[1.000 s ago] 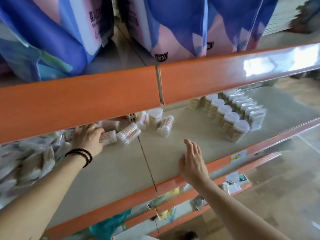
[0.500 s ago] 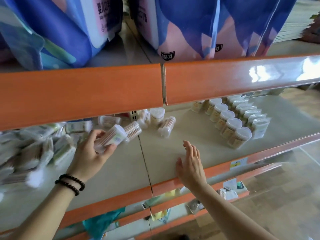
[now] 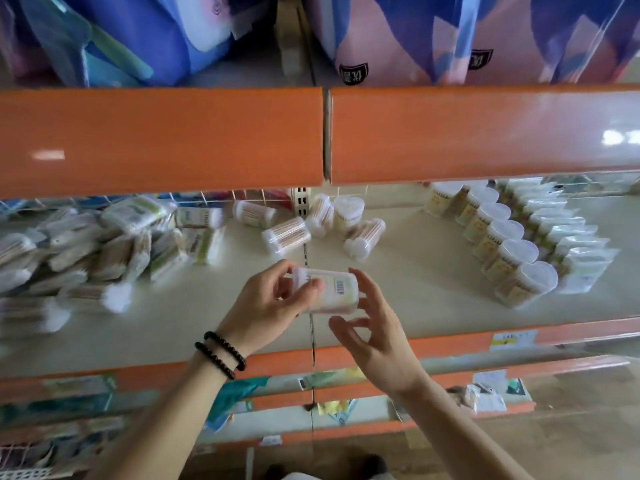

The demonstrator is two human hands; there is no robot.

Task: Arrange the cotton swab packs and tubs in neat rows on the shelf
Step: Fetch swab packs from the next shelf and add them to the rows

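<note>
Left grip [image 3: 268, 303] holds tub [image 3: 329, 291].

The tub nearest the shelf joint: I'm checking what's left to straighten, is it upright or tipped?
Tipped. That tub lies on its side on the shelf.

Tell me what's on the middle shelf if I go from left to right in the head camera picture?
Jumbled pile of swab packs → loose tubs lying on their sides → tub held in both hands → neat row of upright tubs → row of clear packs.
</note>
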